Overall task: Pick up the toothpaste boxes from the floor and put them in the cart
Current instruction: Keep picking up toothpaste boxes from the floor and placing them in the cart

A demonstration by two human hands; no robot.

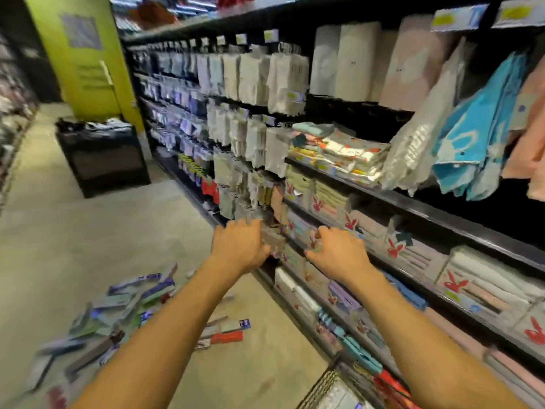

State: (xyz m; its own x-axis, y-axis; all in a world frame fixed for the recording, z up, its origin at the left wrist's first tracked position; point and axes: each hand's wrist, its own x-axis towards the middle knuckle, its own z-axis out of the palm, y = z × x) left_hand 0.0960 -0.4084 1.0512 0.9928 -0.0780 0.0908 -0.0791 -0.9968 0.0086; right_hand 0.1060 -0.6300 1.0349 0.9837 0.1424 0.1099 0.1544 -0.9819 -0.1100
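Note:
Many toothpaste boxes lie scattered in a pile on the floor at the lower left, blurred by motion. A few more boxes lie apart, nearer the shelf base. The wire cart shows only a corner at the bottom edge. Both my arms reach forward at shelf height, above the floor. My left hand grips a blurred greyish bundle that looks like toothpaste boxes. My right hand hovers just right of that bundle with its fingers loosely curled and nothing plainly in them.
A long black shelf unit with packed towels and hanging packets runs along the right side. A low black display bin stands ahead in the aisle before a green pillar. Beige floor stretches to the left.

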